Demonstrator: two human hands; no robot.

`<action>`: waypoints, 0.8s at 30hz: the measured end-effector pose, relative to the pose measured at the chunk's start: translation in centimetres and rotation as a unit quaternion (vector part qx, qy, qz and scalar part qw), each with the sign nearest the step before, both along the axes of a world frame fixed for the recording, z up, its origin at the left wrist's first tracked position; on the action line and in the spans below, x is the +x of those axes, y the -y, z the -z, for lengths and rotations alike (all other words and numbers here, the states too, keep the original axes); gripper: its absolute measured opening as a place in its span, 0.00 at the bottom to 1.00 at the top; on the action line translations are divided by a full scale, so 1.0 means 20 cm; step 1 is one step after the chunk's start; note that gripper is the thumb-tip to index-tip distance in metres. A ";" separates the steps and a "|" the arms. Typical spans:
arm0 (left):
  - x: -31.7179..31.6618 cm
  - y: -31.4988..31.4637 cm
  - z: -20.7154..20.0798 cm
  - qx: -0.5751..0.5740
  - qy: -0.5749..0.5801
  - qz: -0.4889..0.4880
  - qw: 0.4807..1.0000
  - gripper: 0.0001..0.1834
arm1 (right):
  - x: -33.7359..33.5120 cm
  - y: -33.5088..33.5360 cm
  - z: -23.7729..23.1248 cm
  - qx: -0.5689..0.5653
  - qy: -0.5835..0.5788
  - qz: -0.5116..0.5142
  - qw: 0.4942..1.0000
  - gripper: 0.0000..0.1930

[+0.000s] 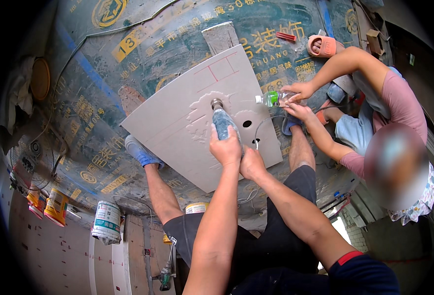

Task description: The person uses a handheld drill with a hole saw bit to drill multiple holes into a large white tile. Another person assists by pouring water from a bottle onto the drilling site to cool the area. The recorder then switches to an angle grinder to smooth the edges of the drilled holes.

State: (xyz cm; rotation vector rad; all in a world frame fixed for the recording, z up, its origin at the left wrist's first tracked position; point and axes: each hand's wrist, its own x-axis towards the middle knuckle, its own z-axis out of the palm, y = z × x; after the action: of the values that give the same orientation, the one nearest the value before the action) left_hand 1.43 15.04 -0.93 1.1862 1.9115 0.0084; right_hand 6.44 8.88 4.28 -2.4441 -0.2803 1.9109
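Both my hands are closed around a dusty blue power tool (223,123) with a round metal hole-cutting bit (217,103) at its far end. My left hand (225,146) wraps the body. Closer to me and to the right, my right hand (252,163) grips the rear end. The bit meets a large pale tile (177,118), inside a wet, splashed patch (202,115). Two round holes (247,124) show in the tile right of the tool, and red lines (217,71) mark its far part. A thin cable (263,123) runs near my right hand.
A co-worker at the right holds a clear plastic bottle (274,99) with a green label over the tile's edge. My feet flank the tile. A board (220,38) sticks out beyond it. Buckets (107,221) and a fan (32,160) stand left; a red block (285,36) lies beyond.
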 end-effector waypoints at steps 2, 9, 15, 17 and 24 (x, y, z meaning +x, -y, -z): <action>-0.01 0.00 0.00 -0.002 0.006 -0.007 1.000 0.35 | 0.00 -0.03 -0.02 -0.006 0.004 -0.007 1.000 0.18; -0.05 -0.04 0.00 -0.012 0.014 -0.019 1.000 0.35 | -0.01 -0.08 -0.04 -0.021 0.009 -0.035 0.999 0.16; -0.04 -0.08 -0.01 -0.034 0.014 -0.033 0.999 0.35 | -0.01 -0.11 -0.04 -0.026 0.006 -0.048 0.999 0.18; -0.03 -0.09 -0.01 -0.041 0.013 -0.032 0.999 0.35 | 0.00 -0.12 -0.05 -0.022 0.006 -0.044 0.999 0.18; 0.01 -0.12 -0.01 -0.059 -0.011 -0.014 0.998 0.32 | 0.01 -0.10 -0.02 -0.014 0.005 -0.029 0.999 0.18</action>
State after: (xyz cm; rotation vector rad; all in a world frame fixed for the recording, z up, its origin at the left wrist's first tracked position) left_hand 1.63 17.51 -0.79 1.0842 1.9201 -0.1007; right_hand 6.71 10.93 4.66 -2.4906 -0.3317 1.9387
